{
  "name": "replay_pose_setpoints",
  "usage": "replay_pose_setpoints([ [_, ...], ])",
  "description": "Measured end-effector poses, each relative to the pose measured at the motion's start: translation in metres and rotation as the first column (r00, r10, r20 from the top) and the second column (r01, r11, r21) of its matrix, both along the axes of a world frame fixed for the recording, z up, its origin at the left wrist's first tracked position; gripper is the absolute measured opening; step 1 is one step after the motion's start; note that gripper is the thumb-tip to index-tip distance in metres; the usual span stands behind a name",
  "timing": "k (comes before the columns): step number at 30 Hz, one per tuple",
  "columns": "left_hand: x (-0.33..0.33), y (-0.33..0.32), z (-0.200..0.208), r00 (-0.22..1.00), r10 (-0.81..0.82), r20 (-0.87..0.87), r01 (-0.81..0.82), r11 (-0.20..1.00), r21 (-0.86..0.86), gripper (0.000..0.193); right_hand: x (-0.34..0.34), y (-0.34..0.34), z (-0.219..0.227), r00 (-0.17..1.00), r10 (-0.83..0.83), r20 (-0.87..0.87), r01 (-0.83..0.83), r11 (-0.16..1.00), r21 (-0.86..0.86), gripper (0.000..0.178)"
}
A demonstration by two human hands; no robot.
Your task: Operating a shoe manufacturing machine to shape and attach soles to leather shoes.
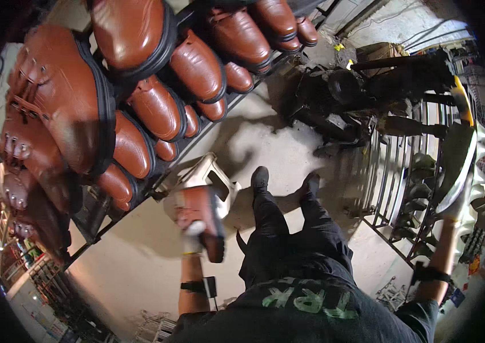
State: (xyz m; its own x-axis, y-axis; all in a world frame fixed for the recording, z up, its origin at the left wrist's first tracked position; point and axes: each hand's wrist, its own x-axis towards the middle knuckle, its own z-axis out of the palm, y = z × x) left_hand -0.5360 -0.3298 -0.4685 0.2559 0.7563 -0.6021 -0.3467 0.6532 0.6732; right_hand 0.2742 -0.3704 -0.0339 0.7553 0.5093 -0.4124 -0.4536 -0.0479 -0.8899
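My left hand [194, 230], in a pale glove, is closed on a brown leather shoe [199, 206] with a black sole. The shoe is held low beside the rack and is slightly blurred by motion. My right arm stretches out to the far right, where my right hand [455, 210], also in a pale glove, is at the lower end of a long, pale, curved piece [458, 163] with a yellow tip. Its fingers do not show clearly, and I cannot make out whether it grips that piece.
A rack of brown leather shoes [157, 111] fills the upper left. Beside it stands a white plastic stool [222, 180]. A dark machine [362, 91] is ahead on the right. A metal rack [388, 166] at the right bears several pale, shoe-shaped forms [482, 197].
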Motion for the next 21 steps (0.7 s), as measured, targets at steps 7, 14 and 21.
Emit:
replay_pose_setpoints([
  [7, 0.332, 0.086, 0.195, 0.519, -0.722, -0.458, 0.774, 0.624, -0.107, 0.056, 0.111, 0.026, 0.08, 0.637, 0.47, 0.611, 0.061, 0.759, -0.648, 0.042],
  [14, 0.401, 0.084, 0.186, 0.546, -0.78, -0.305, 0.793, 0.599, -0.111, 0.076, 0.09, -0.136, -0.053, 0.935, -0.023, 0.355, 0.12, 0.959, -0.255, 0.027],
  [21, 0.518, 0.074, 0.197, 0.27, -0.784, -0.559, 0.927, 0.368, -0.068, 0.087, 0.101, -0.206, -0.243, 0.745, -0.169, -0.645, 0.373, 0.907, 0.194, 0.055],
])
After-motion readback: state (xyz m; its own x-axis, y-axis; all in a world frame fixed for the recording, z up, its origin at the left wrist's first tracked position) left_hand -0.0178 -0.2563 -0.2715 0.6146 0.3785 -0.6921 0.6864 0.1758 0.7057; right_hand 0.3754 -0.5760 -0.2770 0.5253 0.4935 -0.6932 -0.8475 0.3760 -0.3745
